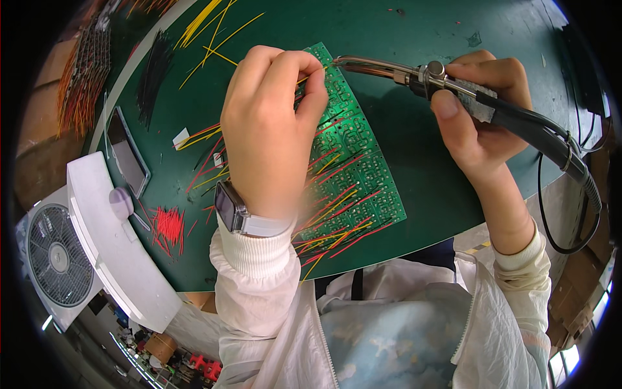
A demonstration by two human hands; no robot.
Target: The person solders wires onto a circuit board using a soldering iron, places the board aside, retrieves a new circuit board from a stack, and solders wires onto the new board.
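A green circuit board panel (353, 139) lies on the table, with rows of solder joints and several red, yellow and black wires along it. My left hand (272, 110) is over the board's far left part, thumb and forefinger pinched on a thin yellow wire (302, 80). The hand hides part of the board and most of that wire. In my right hand (483, 123) is a soldering iron (543, 133) with a metal feed tube. Its tip points left and meets the board's far edge near my left fingertips; whether it touches the wire I cannot tell.
Loose yellow wires (220, 39), black wires (154, 78) and a pile of short red wires (170, 225) lie on the green table (427, 175). A phone (128, 152) rests near the left edge. Beyond that edge stands a fan (59, 256). The iron's cable (586, 188) hangs at right.
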